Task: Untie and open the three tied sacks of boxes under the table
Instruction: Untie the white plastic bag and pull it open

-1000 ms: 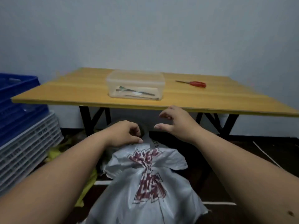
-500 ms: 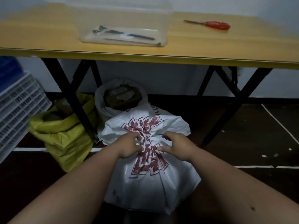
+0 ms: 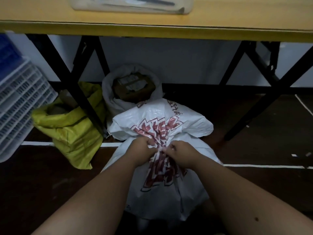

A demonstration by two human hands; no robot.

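- Left hand (image 3: 144,150) and right hand (image 3: 182,154) both pinch the gathered neck of the white woven sack with red print (image 3: 162,180).
- Best to find the tie's loose end and pull that, not the fabric.

We count three sacks: one white with red print (image 3: 162,175), one yellow-green (image 3: 71,133), one plain white (image 3: 115,102). We see two hands, left (image 3: 144,150) and right (image 3: 181,154), one table (image 3: 152,29), and one clear tub (image 3: 132,5).
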